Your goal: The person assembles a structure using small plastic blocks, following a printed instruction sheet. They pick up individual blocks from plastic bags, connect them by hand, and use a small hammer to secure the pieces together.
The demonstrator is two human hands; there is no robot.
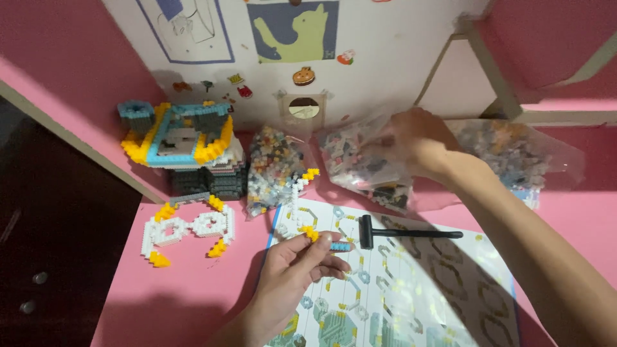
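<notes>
Reaching right hand (411,138) into brick-filled plastic bag (363,170).

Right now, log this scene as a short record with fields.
surface: pink table
left hand: pinches a small blue and yellow brick piece
right hand: reaching into a clear bag of bricks
under the hands: instruction sheet, with a small black hammer on it
at left: tall brick model; flat white and yellow brick section
</notes>
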